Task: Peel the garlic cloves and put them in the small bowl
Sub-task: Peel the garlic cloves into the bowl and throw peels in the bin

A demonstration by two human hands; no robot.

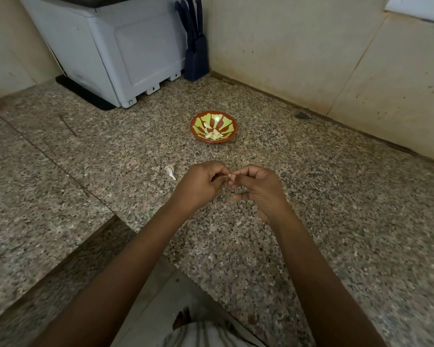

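My left hand (201, 184) and my right hand (258, 189) meet above the granite counter, fingertips pinched together on one small garlic clove (229, 176), which is mostly hidden by the fingers. Beyond them stands the small bowl (232, 121), red-rimmed with a green and red pattern, holding several peeled cloves (213, 134). One unpeeled garlic clove (171, 171) lies on the counter just left of my left hand.
A white appliance (115, 48) on a black mat fills the back left corner, with a dark knife block (196, 56) beside it against the wall. The counter (323, 196) is L-shaped; its inner edge drops to the floor at the bottom centre.
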